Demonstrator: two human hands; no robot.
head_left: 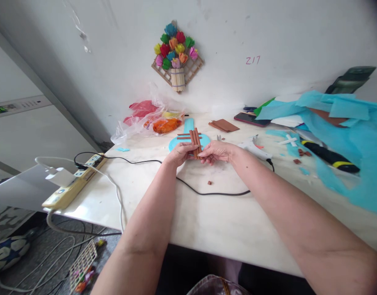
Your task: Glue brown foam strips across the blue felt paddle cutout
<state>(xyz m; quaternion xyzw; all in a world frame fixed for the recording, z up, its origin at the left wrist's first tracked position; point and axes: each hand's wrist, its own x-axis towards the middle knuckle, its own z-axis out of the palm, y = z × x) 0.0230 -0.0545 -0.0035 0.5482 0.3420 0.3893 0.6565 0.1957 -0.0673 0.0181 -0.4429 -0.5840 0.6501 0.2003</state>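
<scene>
Bare L hand [181,153] and R hand [215,151] are working close together over a pale, marble-like tabletop [139,205], nr the middle of the view. Both are mostly closed: L hand is pinching the L edge of a bundle of slim reddish-brown sticks [195,141] btwn thumb & fingers; R hand is gripping the same sticks at their lower R end w/ thumb & fingertips, its other fingers curling beneath. The sticks are standing side by side, approx. upright in view, tilting slightly. Two thin brown crosswise strips [182,138] are running horiz. behind them; whether these are joined to the sticks, cannot tell. Behind the hands, a flat light-blue rounded piece w/ a straight neck [189,124] is lying on the tabletop, partly hidden.

Surroundings: a small brown cut block [209,182] is lying just in front of the hands, nr a thin black cable [219,194]. Flat brown rectangular sheets [224,125] are resting beyond R hand; a white glue gun [258,151] is lying to its R. Farther R, a black-and-yellow tool handle [330,156] is lying amid crumpled light-blue sheets [365,164]. At L, a clear plastic bag w/ red & orange contents [159,116] is sitting nr the wall, and a cream power strip [65,196] is carrying a white plug-in adapter [61,178]. Above, a multicoloured flower ornament w/ stick lattice [177,78] is hanging on the wall.
</scene>
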